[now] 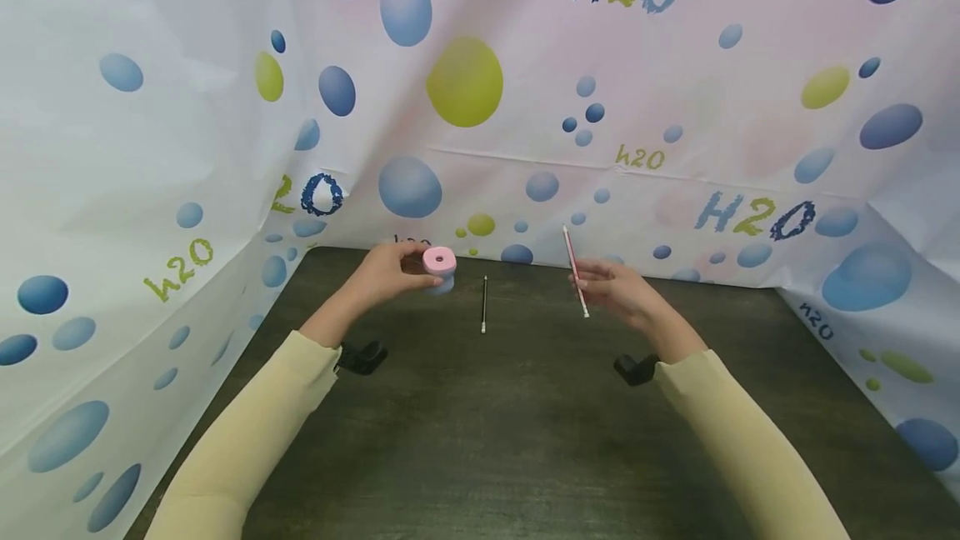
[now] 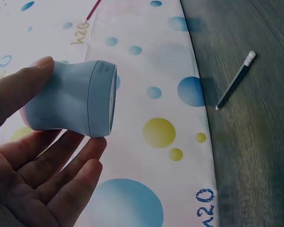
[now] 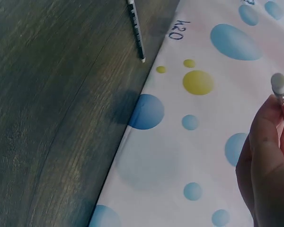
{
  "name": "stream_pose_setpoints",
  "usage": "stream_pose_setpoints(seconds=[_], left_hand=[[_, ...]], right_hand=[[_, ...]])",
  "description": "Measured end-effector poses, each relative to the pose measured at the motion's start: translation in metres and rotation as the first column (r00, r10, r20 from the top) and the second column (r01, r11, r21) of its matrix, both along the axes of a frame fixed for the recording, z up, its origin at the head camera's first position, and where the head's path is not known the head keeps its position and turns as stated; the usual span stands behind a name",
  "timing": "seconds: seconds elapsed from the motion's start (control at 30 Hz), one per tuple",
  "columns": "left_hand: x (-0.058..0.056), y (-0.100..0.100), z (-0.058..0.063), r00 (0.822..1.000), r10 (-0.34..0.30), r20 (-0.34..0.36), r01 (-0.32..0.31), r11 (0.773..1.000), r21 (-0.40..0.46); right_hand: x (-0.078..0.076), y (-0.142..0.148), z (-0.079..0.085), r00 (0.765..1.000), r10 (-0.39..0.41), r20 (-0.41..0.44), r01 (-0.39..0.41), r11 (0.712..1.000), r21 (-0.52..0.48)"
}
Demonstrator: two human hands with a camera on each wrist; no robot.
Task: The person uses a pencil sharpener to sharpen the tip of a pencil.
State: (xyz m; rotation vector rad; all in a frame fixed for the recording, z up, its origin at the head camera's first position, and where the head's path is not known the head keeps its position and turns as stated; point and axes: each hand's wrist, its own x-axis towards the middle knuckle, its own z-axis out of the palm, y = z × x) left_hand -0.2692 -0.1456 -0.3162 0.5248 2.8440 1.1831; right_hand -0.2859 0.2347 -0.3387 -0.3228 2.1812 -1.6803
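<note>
My left hand grips a small pencil sharpener, light blue with a pink top that has a round hole in its middle. In the left wrist view the sharpener's blue body lies between the thumb and the curled fingers. Off to the right, my right hand pinches a red pencil, its white eraser end low and its tip pointing up. Only the eraser end and a bit of red shaft show in the right wrist view. Between the hands, a black pencil with a white eraser lies on the table.
The dark wooden table meets a white sheet printed with blue and green bubbles and H2O lettering, which stands behind it and along both sides. Black wrist mounts sit under both forearms.
</note>
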Motion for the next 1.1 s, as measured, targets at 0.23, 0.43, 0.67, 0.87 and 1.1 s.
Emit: stream_pose_setpoints(seconds=[0.23, 0.43, 0.67, 0.87, 1.1], left_hand=[[0.014, 0.002, 0.001, 1.000, 0.014, -0.014, -0.014, 1.000, -0.026], [0.021, 0.002, -0.002, 0.999, 0.027, -0.020, -0.027, 1.000, -0.016], [0.027, 0.002, -0.008, 0.999, 0.031, -0.025, -0.031, 0.999, -0.017], [0.031, 0.001, -0.010, 0.999, 0.027, -0.016, -0.027, 1.000, 0.003], [0.039, 0.002, -0.012, 0.999, 0.031, 0.018, -0.031, 0.999, 0.013]], right_hand=[[0.010, 0.001, 0.003, 1.000, -0.013, -0.015, 0.012, 1.000, -0.025], [0.019, 0.000, 0.004, 1.000, -0.007, -0.027, 0.006, 1.000, -0.023], [0.028, 0.000, -0.001, 1.000, -0.011, -0.020, 0.010, 0.999, -0.043], [0.035, -0.001, -0.004, 1.000, -0.015, -0.013, 0.015, 0.999, -0.042], [0.049, -0.001, -0.007, 0.999, -0.036, -0.017, 0.035, 0.999, -0.029]])
